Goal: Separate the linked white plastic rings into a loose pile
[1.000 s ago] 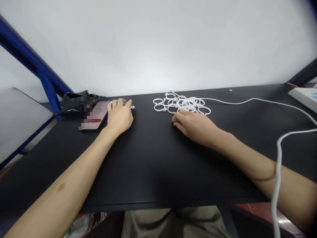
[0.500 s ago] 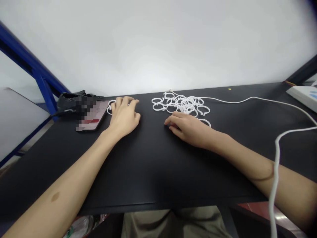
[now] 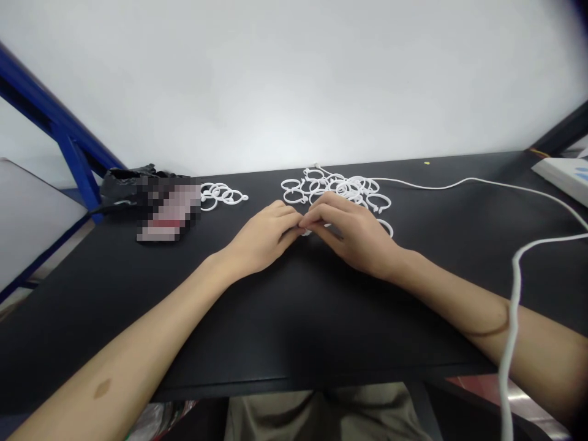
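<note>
Left hand (image 3: 264,239) came across to right hand (image 3: 356,236); both sets of fingertips pinch white ring (image 3: 306,232)

left hand (image 3: 264,239) and right hand (image 3: 353,236) pinch one white plastic ring (image 3: 305,231); a heap of white plastic rings (image 3: 340,187) lies beyond the grip.

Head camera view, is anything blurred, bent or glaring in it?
Head view: a pixelated patch hides whatever lies left of the small ring cluster; wide-lens distortion bends the edges of the black table; the white wall is bright but even; the ring pile is sharp.
</note>
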`<state>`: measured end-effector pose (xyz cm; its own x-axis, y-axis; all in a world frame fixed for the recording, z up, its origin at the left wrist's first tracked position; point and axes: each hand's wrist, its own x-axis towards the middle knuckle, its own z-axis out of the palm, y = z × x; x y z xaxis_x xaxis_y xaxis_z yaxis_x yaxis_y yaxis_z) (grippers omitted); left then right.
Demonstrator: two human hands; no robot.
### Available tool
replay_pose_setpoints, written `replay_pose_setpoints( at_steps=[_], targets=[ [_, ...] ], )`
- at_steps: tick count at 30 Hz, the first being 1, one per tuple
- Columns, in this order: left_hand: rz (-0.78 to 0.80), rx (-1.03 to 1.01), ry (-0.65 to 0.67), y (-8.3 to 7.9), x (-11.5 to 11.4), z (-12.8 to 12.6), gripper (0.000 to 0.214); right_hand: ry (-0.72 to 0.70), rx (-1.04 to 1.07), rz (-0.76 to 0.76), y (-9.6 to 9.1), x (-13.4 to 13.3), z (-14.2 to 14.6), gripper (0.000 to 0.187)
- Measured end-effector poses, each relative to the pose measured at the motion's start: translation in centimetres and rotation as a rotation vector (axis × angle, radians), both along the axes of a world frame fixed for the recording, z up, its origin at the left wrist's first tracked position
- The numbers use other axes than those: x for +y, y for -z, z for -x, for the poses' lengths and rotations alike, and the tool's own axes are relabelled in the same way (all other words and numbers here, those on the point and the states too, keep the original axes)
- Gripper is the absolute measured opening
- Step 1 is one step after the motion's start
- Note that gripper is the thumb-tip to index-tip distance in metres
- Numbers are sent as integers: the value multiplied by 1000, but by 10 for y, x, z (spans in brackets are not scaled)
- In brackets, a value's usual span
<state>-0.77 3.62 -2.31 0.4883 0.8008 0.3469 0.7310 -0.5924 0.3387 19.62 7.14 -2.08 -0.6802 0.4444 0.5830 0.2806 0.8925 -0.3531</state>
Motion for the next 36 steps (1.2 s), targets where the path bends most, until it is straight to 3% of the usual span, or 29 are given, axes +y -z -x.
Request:
replay_pose_setpoints(
  at_steps=[9, 14, 18, 22, 27, 30, 32, 36],
  targets=[
    [63, -197, -55, -3, -4, -7, 8, 157, 31, 40, -6, -5, 2, 12],
    [277, -605, -143, -5, -2, -9, 7, 231, 28, 254, 0, -2, 2, 47],
    [469, -816, -122, -3, 0, -7, 21, 190, 25, 385, 1, -2, 3, 44],
    [503, -732, -170, -4, -1, -7, 24, 205, 30, 260, 0, -2, 2, 24],
    [450, -627, -216, -4, -1, -7, 24, 200, -18, 133, 0, -1, 1, 22],
    [299, -549, -192, -1, 0, -4, 36, 211, -62, 128, 1, 0, 0, 22],
    [131, -382, -158, 1, 1, -2, 48, 229, -96, 139, 2, 1, 0, 23],
    [-89, -90, -155, 0, 1, 2, 44, 272, -180, 68, 4, 2, -1, 28]
  ],
)
